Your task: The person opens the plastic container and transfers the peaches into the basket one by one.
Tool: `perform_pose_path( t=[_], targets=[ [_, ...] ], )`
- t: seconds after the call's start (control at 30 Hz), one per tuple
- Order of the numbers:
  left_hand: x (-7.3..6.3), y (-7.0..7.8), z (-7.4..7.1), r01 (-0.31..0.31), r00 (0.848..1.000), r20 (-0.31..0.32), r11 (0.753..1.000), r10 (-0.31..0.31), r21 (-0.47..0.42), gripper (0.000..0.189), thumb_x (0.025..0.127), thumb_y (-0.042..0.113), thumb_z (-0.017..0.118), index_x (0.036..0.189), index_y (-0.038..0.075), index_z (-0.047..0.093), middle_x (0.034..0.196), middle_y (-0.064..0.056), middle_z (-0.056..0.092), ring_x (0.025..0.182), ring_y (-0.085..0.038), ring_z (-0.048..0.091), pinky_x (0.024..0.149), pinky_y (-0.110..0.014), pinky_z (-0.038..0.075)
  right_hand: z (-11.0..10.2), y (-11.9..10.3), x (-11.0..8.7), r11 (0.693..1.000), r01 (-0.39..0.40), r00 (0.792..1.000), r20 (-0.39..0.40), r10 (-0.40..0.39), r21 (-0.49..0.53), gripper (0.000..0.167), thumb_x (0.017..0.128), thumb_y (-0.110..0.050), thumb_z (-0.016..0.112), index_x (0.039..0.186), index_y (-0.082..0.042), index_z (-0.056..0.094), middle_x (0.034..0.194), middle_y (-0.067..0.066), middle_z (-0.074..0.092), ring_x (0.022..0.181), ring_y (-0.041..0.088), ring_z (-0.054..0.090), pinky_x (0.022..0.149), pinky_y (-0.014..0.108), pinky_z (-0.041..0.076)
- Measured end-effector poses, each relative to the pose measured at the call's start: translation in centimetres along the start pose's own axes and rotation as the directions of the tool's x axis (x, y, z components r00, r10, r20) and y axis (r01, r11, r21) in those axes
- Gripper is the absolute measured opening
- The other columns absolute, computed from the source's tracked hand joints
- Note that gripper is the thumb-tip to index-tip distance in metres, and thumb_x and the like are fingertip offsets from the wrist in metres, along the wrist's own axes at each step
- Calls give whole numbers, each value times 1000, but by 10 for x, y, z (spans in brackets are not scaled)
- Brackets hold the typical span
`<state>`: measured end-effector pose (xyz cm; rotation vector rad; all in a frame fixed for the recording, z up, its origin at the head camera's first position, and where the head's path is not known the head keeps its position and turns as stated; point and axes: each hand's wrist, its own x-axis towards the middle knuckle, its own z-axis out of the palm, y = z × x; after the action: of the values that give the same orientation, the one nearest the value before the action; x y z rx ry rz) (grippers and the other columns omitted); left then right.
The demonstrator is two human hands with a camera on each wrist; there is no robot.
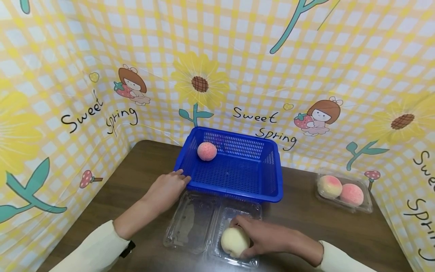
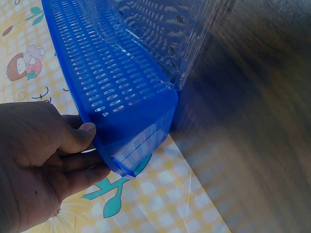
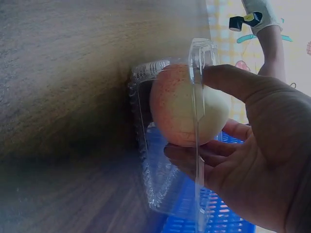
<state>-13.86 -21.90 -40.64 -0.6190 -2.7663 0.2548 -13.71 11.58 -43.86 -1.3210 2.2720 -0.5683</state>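
Note:
My right hand (image 1: 263,236) grips a pale peach (image 1: 234,241), which sits partly inside the near right half of an unfolded clear plastic clamshell box (image 1: 192,223). In the right wrist view the peach (image 3: 177,107) shows a pink side, with thumb and fingers on either side of it at the box's rim. At the near left corner of the blue basket (image 1: 278,177), my left hand (image 1: 170,189) pinches the rim between thumb and fingers, as the left wrist view of the hand (image 2: 58,155) shows. One pink peach (image 1: 207,151) lies in the basket's far left part.
On the right of the brown table (image 1: 295,215) stands a second clear box (image 1: 367,206) with two peaches (image 1: 341,190) in it. Yellow checked cloth (image 1: 231,68) hangs behind the table and along its sides. The open box lies right against the basket's near side.

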Motion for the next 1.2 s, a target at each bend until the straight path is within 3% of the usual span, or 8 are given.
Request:
perform_pose_path(
  t=[0.23,0.5,0.67,1.2],
  targets=[
    [1,2,0,-4,1000,4,1000,4,2,30,86,-5,72,112,8,78,109,-10,79,116,-27,72,82,-41,64,5,2,6,1000,-6,1000,2,6,-4,80,77,-42,87,143,-15,51,131,-1,53,109,4,58,90,21,55],
    [0,3,0,1,1000,15,1000,-1,-5,30,87,-6,72,113,8,78,110,-10,79,116,-28,72,83,-42,64,8,6,9,997,49,998,-27,-48,60,80,79,-46,84,147,-19,53,127,-1,55,107,4,55,87,22,54],
    [0,3,0,5,1000,7,1000,-5,-3,30,87,-6,72,112,9,78,110,-10,79,116,-27,72,82,-42,64,8,9,12,994,93,995,-33,-92,55,76,79,-44,84,147,-23,54,134,-1,59,115,8,55,88,23,53],
    [-1,2,0,12,1000,3,1000,-12,-13,29,87,-5,72,112,8,78,110,-10,79,116,-28,72,82,-42,64,4,5,12,995,83,996,-15,-83,59,75,78,-27,88,146,-21,54,136,-4,61,120,8,56,92,27,53]
  ],
)
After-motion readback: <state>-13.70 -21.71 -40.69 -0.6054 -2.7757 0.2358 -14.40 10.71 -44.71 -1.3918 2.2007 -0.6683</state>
